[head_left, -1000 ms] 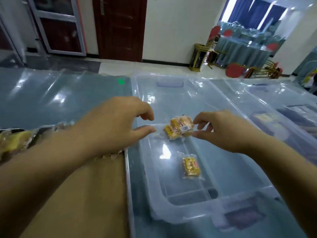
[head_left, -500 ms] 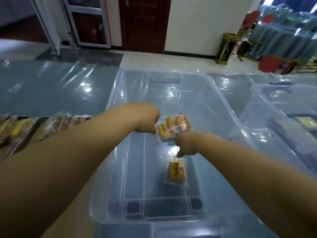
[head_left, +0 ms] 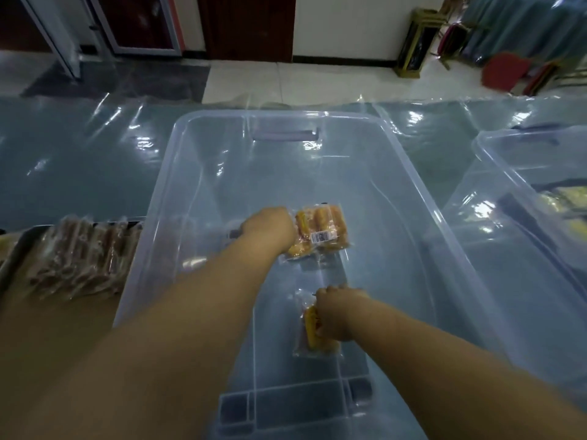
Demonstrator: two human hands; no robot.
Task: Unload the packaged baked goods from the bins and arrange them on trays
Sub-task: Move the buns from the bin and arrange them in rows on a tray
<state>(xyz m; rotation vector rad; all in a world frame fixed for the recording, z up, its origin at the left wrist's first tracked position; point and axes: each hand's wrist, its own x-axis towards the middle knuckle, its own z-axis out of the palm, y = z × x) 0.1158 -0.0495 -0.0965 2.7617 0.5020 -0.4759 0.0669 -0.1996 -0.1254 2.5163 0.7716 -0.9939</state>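
A large clear plastic bin [head_left: 190, 160] stands in front of me on the blue covered table. Both arms reach down into it. My left hand [head_left: 270, 227] grips the left edge of a pack of golden pastries with a barcode label [head_left: 327, 230] on the bin floor. Nearer to me, my right hand [head_left: 336, 312] closes on a smaller clear pack with a yellow cake [head_left: 313, 335]; its fingers are hidden under the hand. A tray [head_left: 9, 252] at the left holds several wrapped brown baked goods [head_left: 82, 255].
A second clear bin [head_left: 514, 173] with some packs inside stands at the right. Shiny plastic sheeting covers the blue table [head_left: 63, 166]. Beyond the table are a tiled floor, dark doors and red chairs.
Both hands dropped from above the bin down to its floor. The left hand took hold of the larger pack and the right hand moved nearer onto the small yellow pack.
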